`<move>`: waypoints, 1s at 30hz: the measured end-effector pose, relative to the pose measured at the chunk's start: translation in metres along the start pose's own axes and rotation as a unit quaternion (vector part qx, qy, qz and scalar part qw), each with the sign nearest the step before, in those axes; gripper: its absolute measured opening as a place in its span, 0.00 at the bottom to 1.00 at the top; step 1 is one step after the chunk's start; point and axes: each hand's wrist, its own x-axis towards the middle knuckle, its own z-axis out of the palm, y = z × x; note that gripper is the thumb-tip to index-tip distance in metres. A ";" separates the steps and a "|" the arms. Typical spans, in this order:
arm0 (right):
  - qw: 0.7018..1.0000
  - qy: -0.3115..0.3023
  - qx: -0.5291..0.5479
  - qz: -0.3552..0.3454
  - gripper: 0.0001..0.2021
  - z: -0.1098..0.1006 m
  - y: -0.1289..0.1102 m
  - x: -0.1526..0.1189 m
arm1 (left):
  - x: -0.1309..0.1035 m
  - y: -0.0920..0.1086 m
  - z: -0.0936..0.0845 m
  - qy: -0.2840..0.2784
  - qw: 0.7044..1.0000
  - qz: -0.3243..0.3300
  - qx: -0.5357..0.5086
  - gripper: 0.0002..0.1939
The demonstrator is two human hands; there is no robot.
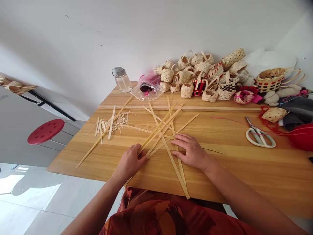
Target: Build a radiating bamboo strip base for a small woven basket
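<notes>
Several pale flat bamboo strips (173,164) lie crossed in a loose star on the wooden table in front of me. My left hand (130,161) grips the near end of a yellowish bamboo strip (156,129) between thumb and fingers; that strip slants away to the upper right above the others. Just right of the crossing, my right hand (192,152) is open, fingers apart, with its tips at the strips. Its palm faces down, and no strip is visibly gripped in it.
Left of the hands are a long loose strip (90,151) and short offcuts (118,121). White-handled scissors (260,138) lie at right near red yarn (302,137). Along the back stand a bottle (123,81), a plastic bag (149,93) and several small woven baskets (187,90).
</notes>
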 end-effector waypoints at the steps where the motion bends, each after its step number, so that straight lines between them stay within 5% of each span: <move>1: 1.000 0.000 -0.003 0.000 0.19 0.000 0.000 0.000 | 0.000 0.000 -0.001 0.003 1.000 -0.003 -0.002 0.12; 11: 1.000 0.007 -0.007 -0.001 0.20 0.000 -0.001 -0.001 | -0.021 -0.011 -0.020 -0.009 0.998 -0.058 0.023 0.11; 30: 0.999 0.013 -0.046 0.016 0.24 -0.003 -0.002 0.002 | -0.042 -0.031 -0.021 -0.040 0.996 -0.081 0.022 0.06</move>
